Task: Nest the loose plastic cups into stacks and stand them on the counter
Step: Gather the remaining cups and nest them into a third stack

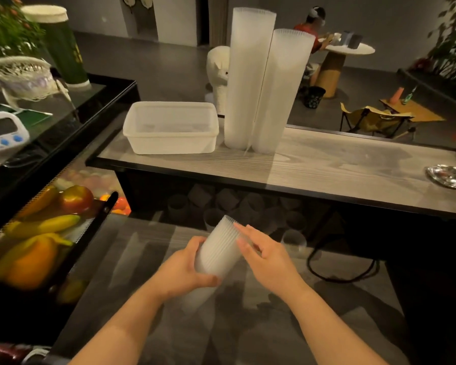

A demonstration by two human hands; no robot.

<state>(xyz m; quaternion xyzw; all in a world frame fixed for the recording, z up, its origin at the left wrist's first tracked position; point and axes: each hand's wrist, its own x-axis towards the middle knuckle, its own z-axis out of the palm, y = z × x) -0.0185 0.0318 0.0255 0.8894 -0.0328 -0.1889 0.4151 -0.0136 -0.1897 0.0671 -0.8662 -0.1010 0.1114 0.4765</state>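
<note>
left hand (181, 270) wrapped round the base of a short stack (219, 250), fingers curled, thumb across the near side. right hand (265, 252) up at the rim end, fingers nearly straight and spread, tips just touching the ribbed wall, gripping nothing. stack tilted, mouth pointing up and away, held over the lower shelf (148, 259). loose cups (213, 216) lying back in the shadow under the counter (327, 167). 2 tall stacks (261, 83) already standing by the tub (171, 127). probably light, thin, springy plastic, ribs giving some grip; best held low round the wall, gently, no squeezing the rim.
</note>
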